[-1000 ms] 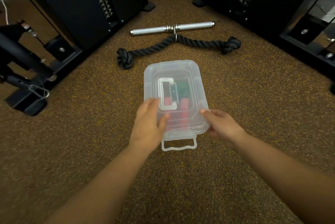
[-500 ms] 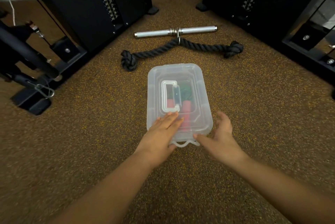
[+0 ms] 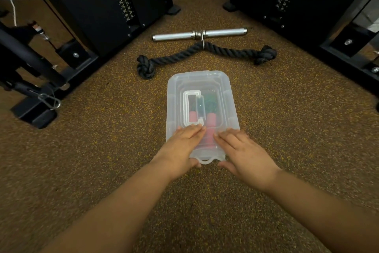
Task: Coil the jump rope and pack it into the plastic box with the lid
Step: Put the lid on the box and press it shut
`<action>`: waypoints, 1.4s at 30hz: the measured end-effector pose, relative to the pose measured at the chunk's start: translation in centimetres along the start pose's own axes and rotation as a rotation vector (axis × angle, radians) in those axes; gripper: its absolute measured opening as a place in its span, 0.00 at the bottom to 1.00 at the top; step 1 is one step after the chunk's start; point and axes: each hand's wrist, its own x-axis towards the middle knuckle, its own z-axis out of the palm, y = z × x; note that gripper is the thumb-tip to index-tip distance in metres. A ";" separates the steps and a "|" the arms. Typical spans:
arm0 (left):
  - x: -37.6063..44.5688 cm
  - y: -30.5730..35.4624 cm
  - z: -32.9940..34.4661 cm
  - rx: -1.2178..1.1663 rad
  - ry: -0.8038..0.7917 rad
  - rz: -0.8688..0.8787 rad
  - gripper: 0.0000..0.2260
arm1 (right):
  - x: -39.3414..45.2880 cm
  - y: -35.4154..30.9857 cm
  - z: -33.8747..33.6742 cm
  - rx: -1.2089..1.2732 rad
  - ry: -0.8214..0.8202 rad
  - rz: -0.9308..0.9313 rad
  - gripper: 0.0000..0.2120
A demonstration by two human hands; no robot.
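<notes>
The clear plastic box (image 3: 229, 101) lies on the speckled floor with its lid (image 3: 196, 82) on top. Through the lid I see the jump rope (image 3: 211, 121): two pink handles and a green coil. My left hand (image 3: 182, 146) lies flat on the lid's near left part, with the thumb under the near clip (image 3: 206, 161). My right hand (image 3: 244, 154) lies flat on the near right corner, thumb below the box's edge. Both hands press on the lid with fingers stretched out.
A thick black rope attachment (image 3: 203, 54) with knotted ends lies just beyond the box, and a silver bar handle (image 3: 199, 34) behind it. Black weight-stack machines stand at the left (image 3: 92, 6) and right (image 3: 297, 2). A carabiner (image 3: 50, 101) hangs at the left frame.
My left hand slid from the lid's handle down to the near edge. My right hand moved from beside the box onto the lid's near right corner. The near clip now sits folded against the box.
</notes>
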 end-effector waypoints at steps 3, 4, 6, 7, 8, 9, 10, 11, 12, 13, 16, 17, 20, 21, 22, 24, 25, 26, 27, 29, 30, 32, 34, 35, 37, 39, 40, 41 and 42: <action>0.1 -0.3 -0.2 -0.044 0.018 -0.007 0.39 | -0.2 -0.1 -0.1 -0.002 0.076 -0.050 0.27; 0.2 -0.4 -0.3 -0.064 0.017 -0.010 0.37 | -0.1 0.0 -0.1 0.012 0.088 -0.052 0.25; 0.3 -0.7 -0.5 -0.088 0.005 -0.012 0.37 | -0.1 0.2 -0.2 0.041 0.078 -0.042 0.24; 0.3 -0.8 -0.5 -0.088 0.003 -0.010 0.37 | 0.0 0.3 -0.2 0.060 0.059 -0.030 0.23; 0.2 -0.8 -0.5 -0.080 0.010 -0.004 0.37 | 0.0 0.4 -0.2 0.078 0.041 -0.021 0.23; 0.2 -0.8 -0.5 -0.072 0.019 0.002 0.37 | 0.2 0.5 -0.2 0.093 0.029 -0.018 0.22; 0.1 -0.7 -0.4 -0.069 0.025 0.007 0.38 | 0.4 0.6 -0.3 0.108 0.023 -0.017 0.21; 0.0 -0.6 -0.4 -0.074 0.027 0.008 0.38 | 0.7 0.7 -0.5 0.128 0.023 -0.011 0.21; -0.1 -0.5 -0.3 -0.085 0.030 0.009 0.39 | 1.1 0.8 -0.6 0.153 0.033 0.003 0.21; -0.2 -0.4 -0.3 -0.095 0.046 0.012 0.39 | 1.7 0.9 -0.8 0.179 0.054 0.018 0.20; 0.4 -0.9 -0.4 -0.115 0.181 -0.013 0.29 | 4.0 1.4 -0.5 0.223 0.137 0.058 0.15; 1.0 -1.3 -0.6 -0.133 0.217 -0.045 0.27 | 4.9 1.6 -0.3 0.228 0.153 0.072 0.14; 3.7 -2.9 -1.6 -0.119 0.213 -0.139 0.25 | 7.8 2.1 0.3 0.245 0.156 0.104 0.15; 4.7 -3.4 -2.0 -0.099 0.196 -0.153 0.26 | 8.6 2.1 0.5 0.250 0.138 0.114 0.16; 5.8 -3.8 -2.4 -0.081 0.187 -0.157 0.26 | 9.3 2.2 0.6 0.253 0.119 0.122 0.17; 7.9 -4.5 -3.2 -0.035 0.180 -0.152 0.25 | 10.2 2.3 0.6 0.262 0.097 0.137 0.19; 9.0 -4.9 -3.5 -0.020 0.182 -0.150 0.24 | 10.5 2.3 0.6 0.269 0.087 0.143 0.21; 9.9 -5.2 -3.8 -0.022 0.193 -0.146 0.22 | 10.7 2.4 0.6 0.275 0.073 0.150 0.22; 10.8 -5.4 -4.1 -0.036 0.218 -0.144 0.20 | 10.8 2.4 0.6 0.283 0.060 0.156 0.24; 12.5 -5.6 -4.9 -0.055 0.311 -0.145 0.15 | 10.8 2.3 0.6 0.296 0.053 0.161 0.24; 13.3 -5.6 -5.4 -0.041 0.369 -0.143 0.15 | 10.7 2.1 0.6 0.298 0.057 0.161 0.24; 14.9 -5.7 -6.5 0.016 0.453 -0.164 0.16 | 10.5 2.1 0.9 0.302 0.070 0.162 0.23; 16.4 -6.2 -7.6 0.011 0.411 -0.263 0.18 | 10.3 2.2 1.2 0.309 0.066 0.162 0.23; 17.0 -6.4 -8.1 -0.029 0.341 -0.342 0.19 | 10.2 2.4 1.3 0.311 0.060 0.155 0.22; 17.9 -7.0 -8.6 -0.073 0.196 -0.477 0.22 | 10.1 2.7 1.4 0.311 0.053 0.132 0.22; 18.1 -7.3 -8.7 -0.039 0.150 -0.511 0.25 | 9.8 3.0 1.3 0.308 0.055 0.105 0.21; 17.9 -7.4 -8.7 -0.020 0.157 -0.514 0.27 | 9.6 3.1 1.1 0.307 0.054 0.091 0.21; 17.6 -7.6 -8.6 -0.017 0.163 -0.524 0.29 | 9.6 3.1 1.0 0.308 0.051 0.077 0.21; 17.3 -7.9 -8.5 -0.034 0.167 -0.545 0.31 | 9.5 3.0 0.9 0.310 0.048 0.062 0.21</action>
